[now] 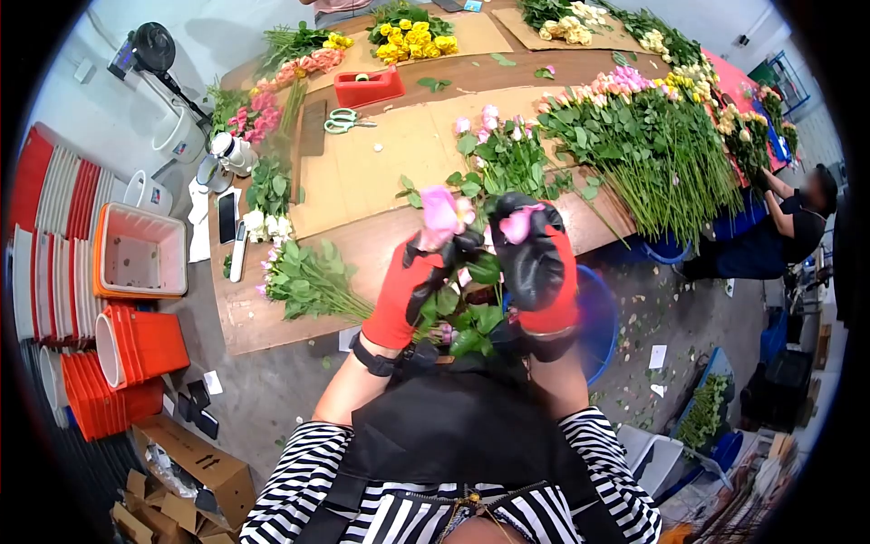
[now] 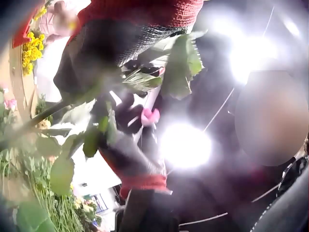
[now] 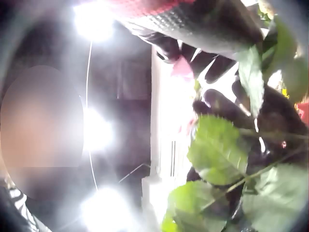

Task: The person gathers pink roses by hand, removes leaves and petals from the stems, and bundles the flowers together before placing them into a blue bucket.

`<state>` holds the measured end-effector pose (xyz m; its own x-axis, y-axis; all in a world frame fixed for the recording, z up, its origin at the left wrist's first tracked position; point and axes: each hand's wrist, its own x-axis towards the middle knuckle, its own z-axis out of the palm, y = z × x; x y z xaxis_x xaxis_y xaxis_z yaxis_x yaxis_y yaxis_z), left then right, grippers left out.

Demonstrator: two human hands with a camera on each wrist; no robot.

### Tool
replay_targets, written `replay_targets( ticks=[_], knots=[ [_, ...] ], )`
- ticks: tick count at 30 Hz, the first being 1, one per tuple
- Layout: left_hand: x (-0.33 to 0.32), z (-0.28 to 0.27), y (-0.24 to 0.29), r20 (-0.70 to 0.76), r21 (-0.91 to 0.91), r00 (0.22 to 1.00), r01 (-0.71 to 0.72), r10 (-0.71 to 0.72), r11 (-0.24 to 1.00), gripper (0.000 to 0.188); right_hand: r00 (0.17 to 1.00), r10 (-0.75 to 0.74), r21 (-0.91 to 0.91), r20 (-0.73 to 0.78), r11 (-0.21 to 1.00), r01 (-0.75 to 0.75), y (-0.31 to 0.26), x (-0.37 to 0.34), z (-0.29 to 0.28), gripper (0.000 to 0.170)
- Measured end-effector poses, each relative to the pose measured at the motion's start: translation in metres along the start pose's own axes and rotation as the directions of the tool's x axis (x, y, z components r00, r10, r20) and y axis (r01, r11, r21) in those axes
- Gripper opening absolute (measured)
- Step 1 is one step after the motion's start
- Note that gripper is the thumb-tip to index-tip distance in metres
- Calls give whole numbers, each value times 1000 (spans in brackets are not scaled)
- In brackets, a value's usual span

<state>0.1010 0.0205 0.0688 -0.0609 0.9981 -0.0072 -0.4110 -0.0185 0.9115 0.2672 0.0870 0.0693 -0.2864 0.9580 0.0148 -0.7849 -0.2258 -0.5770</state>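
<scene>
My left hand (image 1: 412, 283), in a red and black glove, grips pink roses just below their blooms. The largest pink bloom (image 1: 439, 216) stands above its fingers, and green leaves (image 1: 476, 328) hang between both hands. My right hand (image 1: 535, 267), gloved alike, pinches a loose pink petal (image 1: 519, 224) close beside the roses. In the left wrist view the petal (image 2: 150, 116) shows at the right hand's fingertips, while a blurred stem crosses the foreground. Large leaves (image 3: 217, 150) cover part of the left hand in the right wrist view.
Bundles of long-stemmed roses (image 1: 652, 154) lie on the right of the table, with yellow roses (image 1: 412, 41) at the back. Green-handled scissors (image 1: 344, 121) and a red tape dispenser (image 1: 369, 86) lie on cardboard. A blue bucket (image 1: 598, 326) stands at my right. Another person (image 1: 797, 218) works farther right.
</scene>
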Motion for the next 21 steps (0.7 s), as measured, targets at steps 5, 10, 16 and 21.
replay_targets(
  ticks=[5,10,16,21],
  knots=[
    [2,-58,-22,-193,-73,981,-20,5,997,35,951,150,-645,270,761,63,-21,11,-73,39],
    [-6,-58,-16,-373,-66,925,57,-78,996,28,978,-207,-947,40,-319,-28,46,32,-210,38],
    [-4,-47,-12,-367,0,930,36,-33,999,35,969,-106,-740,221,-665,96,86,46,-236,45],
    [-3,-46,-24,-337,-64,940,30,-50,997,34,975,55,-497,214,-853,158,119,44,-229,33]
  ],
)
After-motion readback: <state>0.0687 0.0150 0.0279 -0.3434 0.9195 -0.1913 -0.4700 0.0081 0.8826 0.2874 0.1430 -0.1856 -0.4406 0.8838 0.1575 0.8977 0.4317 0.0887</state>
